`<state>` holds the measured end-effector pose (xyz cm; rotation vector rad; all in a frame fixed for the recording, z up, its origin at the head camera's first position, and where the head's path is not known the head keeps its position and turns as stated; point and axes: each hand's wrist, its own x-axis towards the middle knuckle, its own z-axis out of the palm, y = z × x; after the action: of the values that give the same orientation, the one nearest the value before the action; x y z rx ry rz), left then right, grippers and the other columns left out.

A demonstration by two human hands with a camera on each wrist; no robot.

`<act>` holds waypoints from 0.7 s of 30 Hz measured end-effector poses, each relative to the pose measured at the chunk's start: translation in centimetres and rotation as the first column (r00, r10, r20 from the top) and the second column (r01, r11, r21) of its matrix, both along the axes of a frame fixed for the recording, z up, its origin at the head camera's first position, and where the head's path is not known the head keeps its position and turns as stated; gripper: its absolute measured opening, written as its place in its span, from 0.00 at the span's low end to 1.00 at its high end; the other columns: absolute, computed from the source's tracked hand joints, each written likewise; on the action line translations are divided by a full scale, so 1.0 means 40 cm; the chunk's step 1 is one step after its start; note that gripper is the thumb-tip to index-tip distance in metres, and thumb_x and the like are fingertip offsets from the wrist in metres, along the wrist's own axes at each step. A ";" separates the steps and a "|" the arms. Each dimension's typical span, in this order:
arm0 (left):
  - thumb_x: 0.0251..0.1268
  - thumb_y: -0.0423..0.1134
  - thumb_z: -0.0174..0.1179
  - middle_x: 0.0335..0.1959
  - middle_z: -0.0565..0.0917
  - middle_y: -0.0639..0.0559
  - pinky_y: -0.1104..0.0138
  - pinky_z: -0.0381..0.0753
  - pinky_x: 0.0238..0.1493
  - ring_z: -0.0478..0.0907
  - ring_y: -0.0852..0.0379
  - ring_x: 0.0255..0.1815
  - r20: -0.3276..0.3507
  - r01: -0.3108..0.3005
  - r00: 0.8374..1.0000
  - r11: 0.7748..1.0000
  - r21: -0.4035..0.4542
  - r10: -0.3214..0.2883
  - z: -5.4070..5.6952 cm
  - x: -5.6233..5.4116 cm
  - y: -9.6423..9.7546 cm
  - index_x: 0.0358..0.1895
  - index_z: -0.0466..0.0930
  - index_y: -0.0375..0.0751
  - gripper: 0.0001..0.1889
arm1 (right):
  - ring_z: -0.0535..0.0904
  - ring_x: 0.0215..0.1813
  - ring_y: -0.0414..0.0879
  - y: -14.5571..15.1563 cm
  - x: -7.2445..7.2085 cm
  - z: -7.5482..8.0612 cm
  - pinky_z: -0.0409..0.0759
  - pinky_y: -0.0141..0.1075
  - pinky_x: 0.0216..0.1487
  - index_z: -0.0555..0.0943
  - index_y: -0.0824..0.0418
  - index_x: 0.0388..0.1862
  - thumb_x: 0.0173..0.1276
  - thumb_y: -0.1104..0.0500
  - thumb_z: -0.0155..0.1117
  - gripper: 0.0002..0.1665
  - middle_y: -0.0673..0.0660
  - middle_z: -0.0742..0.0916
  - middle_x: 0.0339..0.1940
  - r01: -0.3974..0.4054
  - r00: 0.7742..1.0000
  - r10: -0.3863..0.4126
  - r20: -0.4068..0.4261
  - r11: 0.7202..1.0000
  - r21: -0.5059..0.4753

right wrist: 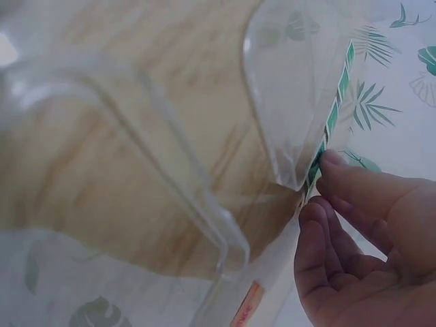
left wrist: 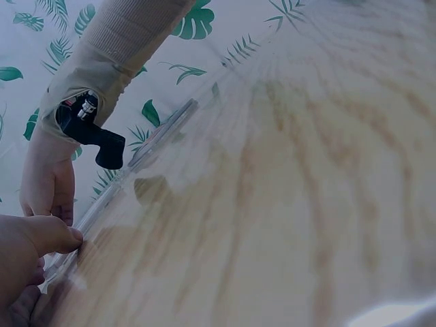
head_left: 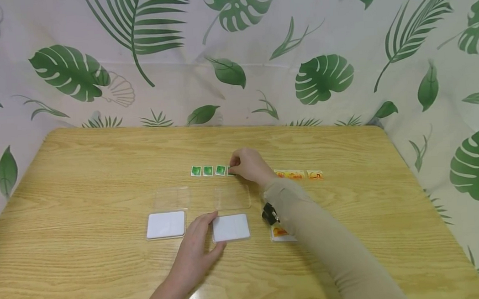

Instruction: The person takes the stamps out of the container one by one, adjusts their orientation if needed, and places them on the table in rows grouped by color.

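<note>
My right hand (head_left: 248, 165) pinches a small green stamp (head_left: 231, 171) at the right end of a row of matching green stamps (head_left: 208, 170). In the right wrist view its thumb and fingertips meet at the end of the green row (right wrist: 332, 119). My left hand (head_left: 194, 250) holds a clear plastic case with a white insert (head_left: 231, 227) by its left side, index finger at the far corner and thumb at the near one. Just beyond that case lies a transparent lid (head_left: 233, 205). In the left wrist view the left thumb (left wrist: 58, 234) presses the case's clear edge.
To the left lie a second white-insert case (head_left: 166, 225) and its transparent lid (head_left: 171, 200). Orange stamps (head_left: 294, 175) line up right of the right hand. A third case (head_left: 283, 238) with an orange piece is partly hidden under the right forearm. A leaf-print cloth (head_left: 260, 84) hangs behind the table.
</note>
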<state>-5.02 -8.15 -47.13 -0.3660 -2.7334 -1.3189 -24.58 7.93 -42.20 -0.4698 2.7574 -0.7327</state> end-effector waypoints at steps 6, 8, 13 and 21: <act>0.53 0.34 0.70 0.61 0.72 0.47 0.58 0.69 0.65 0.68 0.49 0.62 0.012 -0.001 1.000 1.000 0.004 0.001 0.002 0.000 0.000 0.66 0.64 0.38 0.36 | 0.76 0.35 0.45 0.000 0.002 0.000 0.77 0.35 0.38 0.83 0.63 0.33 0.64 0.60 0.68 0.06 0.54 0.83 0.31 -0.009 1.000 0.009 -0.010 1.000 0.000; 0.53 0.34 0.70 0.61 0.72 0.46 0.58 0.69 0.65 0.69 0.49 0.62 0.012 -0.002 1.000 1.000 0.005 0.001 0.003 -0.001 0.000 0.66 0.65 0.38 0.36 | 0.76 0.35 0.45 -0.001 0.002 0.000 0.77 0.35 0.38 0.83 0.63 0.32 0.64 0.60 0.68 0.05 0.53 0.83 0.31 -0.013 1.000 0.012 -0.011 1.000 -0.001; 0.54 0.34 0.70 0.61 0.72 0.46 0.58 0.70 0.65 0.69 0.49 0.62 0.004 0.002 1.000 1.000 0.003 -0.002 0.003 -0.001 0.000 0.66 0.64 0.38 0.36 | 0.75 0.34 0.45 -0.001 0.002 -0.001 0.77 0.35 0.38 0.83 0.63 0.32 0.65 0.61 0.67 0.05 0.54 0.83 0.31 -0.023 1.000 0.023 -0.018 1.000 -0.002; 0.54 0.34 0.70 0.61 0.72 0.46 0.58 0.69 0.65 0.68 0.48 0.62 0.005 0.005 1.000 1.000 -0.003 -0.005 0.004 0.000 -0.001 0.66 0.64 0.38 0.36 | 0.75 0.35 0.45 -0.004 0.001 -0.001 0.77 0.36 0.39 0.84 0.62 0.34 0.67 0.61 0.64 0.06 0.54 0.84 0.32 -0.019 1.000 0.019 -0.010 1.000 0.011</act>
<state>-5.02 -8.18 -46.96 -0.3701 -2.7407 -1.3190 -24.53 7.76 -42.24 -0.4974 2.7609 -0.7127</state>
